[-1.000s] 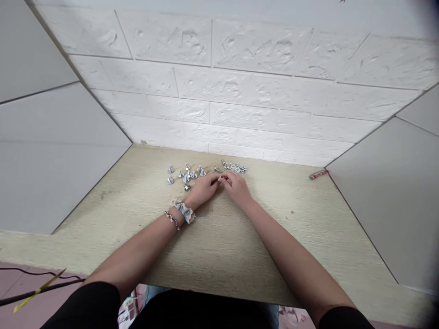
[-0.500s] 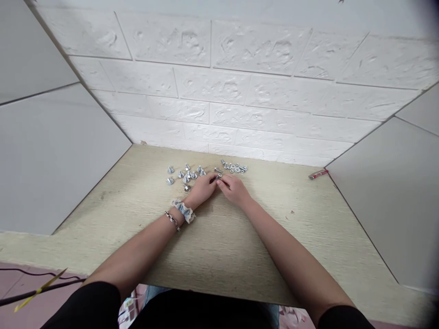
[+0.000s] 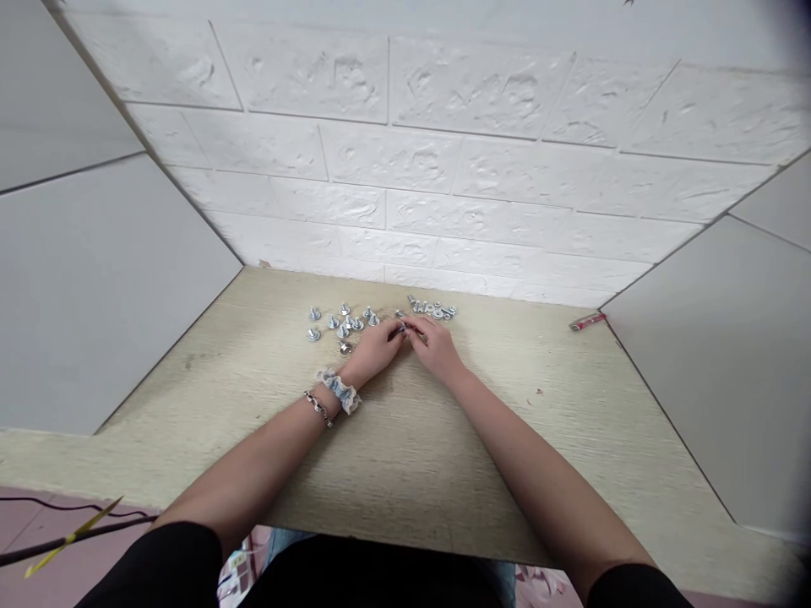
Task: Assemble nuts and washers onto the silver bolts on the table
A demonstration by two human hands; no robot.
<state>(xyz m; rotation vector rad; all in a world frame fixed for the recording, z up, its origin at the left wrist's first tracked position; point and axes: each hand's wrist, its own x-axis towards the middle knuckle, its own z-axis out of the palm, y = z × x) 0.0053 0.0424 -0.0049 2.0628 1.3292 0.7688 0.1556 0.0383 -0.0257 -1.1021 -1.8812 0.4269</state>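
My left hand [image 3: 378,344] is closed in a pinch on a small silvery bolt [image 3: 403,328], most of it covered by fingers. The fingertips of my right hand [image 3: 434,344] close on the same bolt from the other side; whether a nut or washer is also in them cannot be made out. Beside my left hand, several bolts with washers on them [image 3: 343,330] stand on their heads, and one bolt piece [image 3: 345,347] lies close to the wrist. Just beyond my right hand is a pile of loose bolts, nuts and washers [image 3: 438,312]. Another bolt [image 3: 400,313] lies behind the fingertips.
The pale wooden tabletop [image 3: 405,456] ends at a white brick-patterned wall [image 3: 424,211]. Grey panels [image 3: 120,295] rise at both sides. A red-and-silver tool [image 3: 588,322] lies by the right panel. A dark cable with a yellow tie [image 3: 76,535] hangs at lower left.
My right fingers have shifted slightly up and over the bolt, covering the ring-shaped metal end that showed before. My left hand has hardly moved.
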